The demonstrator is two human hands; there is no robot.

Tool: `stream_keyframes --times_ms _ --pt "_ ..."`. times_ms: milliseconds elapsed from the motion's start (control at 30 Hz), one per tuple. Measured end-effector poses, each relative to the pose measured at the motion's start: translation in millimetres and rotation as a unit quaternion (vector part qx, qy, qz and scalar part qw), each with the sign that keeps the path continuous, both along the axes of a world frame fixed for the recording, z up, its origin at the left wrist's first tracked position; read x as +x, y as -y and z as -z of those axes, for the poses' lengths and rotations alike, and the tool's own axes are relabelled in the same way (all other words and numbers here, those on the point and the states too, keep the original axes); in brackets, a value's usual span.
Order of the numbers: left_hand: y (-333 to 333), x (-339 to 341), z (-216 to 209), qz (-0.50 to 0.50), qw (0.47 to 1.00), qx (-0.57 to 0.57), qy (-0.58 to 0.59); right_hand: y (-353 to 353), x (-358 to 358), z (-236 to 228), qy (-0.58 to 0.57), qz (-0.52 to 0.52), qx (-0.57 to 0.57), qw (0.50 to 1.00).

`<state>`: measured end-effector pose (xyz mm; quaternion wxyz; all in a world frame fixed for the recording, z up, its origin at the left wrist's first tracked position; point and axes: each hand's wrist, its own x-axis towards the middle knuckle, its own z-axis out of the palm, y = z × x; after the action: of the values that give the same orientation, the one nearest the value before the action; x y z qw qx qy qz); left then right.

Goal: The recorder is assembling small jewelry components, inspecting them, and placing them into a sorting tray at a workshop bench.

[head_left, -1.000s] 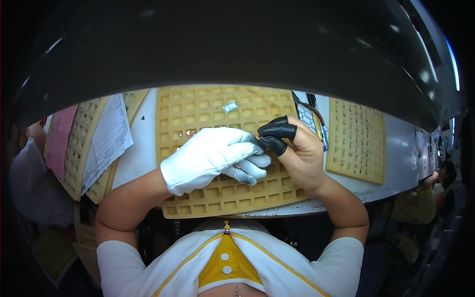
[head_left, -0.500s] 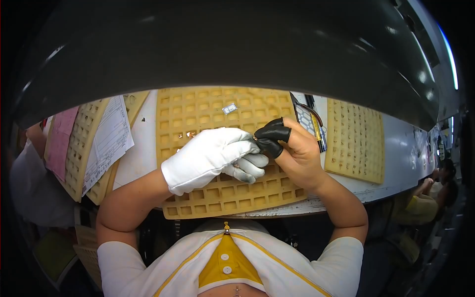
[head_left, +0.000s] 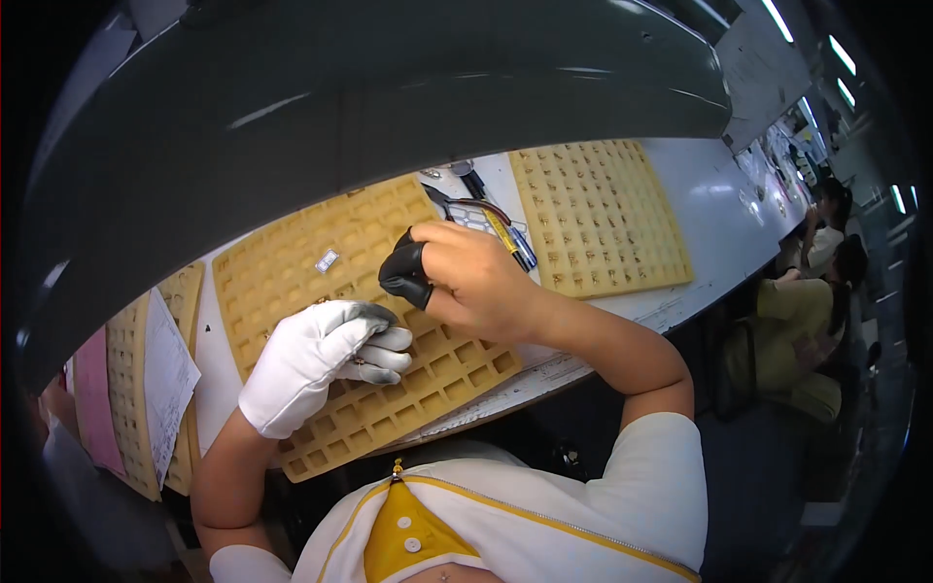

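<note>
My left hand (head_left: pixel 321 360), in a white glove with greyish fingertips, is over a tan tray (head_left: pixel 389 420) of square pockets. Its fingers are curled together, with a tiny glint between them that is too small to name. Farther right and slightly higher, my right hand (head_left: pixel 466 277) wears black covers on thumb and forefinger. Those two tips are pressed together; anything between them is hidden. The hands are apart from each other. A small white tag (head_left: pixel 327 260) lies on the tray, beyond my left hand. A few small copper-coloured bits sit in pockets partly covered by the glove.
A second tan tray (head_left: pixel 603 219), its pockets holding small pieces, lies to the right. Between the trays are pliers (head_left: pixel 476 205) and pens (head_left: pixel 505 235). Trays with a white paper sheet (head_left: pixel 167 379) and a pink sheet (head_left: pixel 95 403) stand left. A dark hood (head_left: pixel 389 97) overhangs the table.
My hands have separated; a small golden piece showed between their fingertips before. The view has turned rightward, so the trays appear tilted and more of the people at right shows.
</note>
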<state>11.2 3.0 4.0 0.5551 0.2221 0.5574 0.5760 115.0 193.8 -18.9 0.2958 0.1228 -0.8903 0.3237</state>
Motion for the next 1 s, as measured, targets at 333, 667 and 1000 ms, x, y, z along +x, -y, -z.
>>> stream_keyframes --times_ms 333,667,1000 --pt "0 0 1 -0.030 0.999 0.020 -0.003 -221 89 11 0.081 0.456 -0.077 0.883" --pt "-3 -5 7 -0.054 0.997 0.043 -0.022 -289 109 39 0.202 0.492 -0.152 0.833" --pt "-7 -3 7 -0.078 0.996 0.031 -0.020 -244 97 34 0.163 0.571 0.103 0.798"
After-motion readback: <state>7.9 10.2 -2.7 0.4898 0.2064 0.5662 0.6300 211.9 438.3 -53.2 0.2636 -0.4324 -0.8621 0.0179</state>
